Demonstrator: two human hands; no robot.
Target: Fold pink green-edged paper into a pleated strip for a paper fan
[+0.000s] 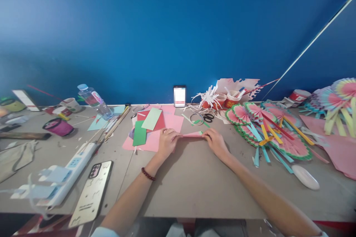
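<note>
A narrow folded strip of pink paper [191, 134], with a bit of green at its right end, stretches between my two hands just over the table. My left hand [167, 142], with a beaded bracelet on the wrist, pinches its left end. At the other end, the fingers of my right hand [215, 142] are closed on it. Beside my left hand lie pink sheets [174, 123], a red sheet [155, 122], a green rectangle [139, 133] and a pale green one [151, 119]. Black-handled scissors [208, 117] rest beyond my right hand.
Folded paper fans [292, 144] spread over the right side, near a white computer mouse [306, 177]. Left are a power strip [75, 163], a phone [93, 192] and a tilted water bottle [96, 102]. Another phone [180, 96] stands against the blue wall, near paper cups [232, 102].
</note>
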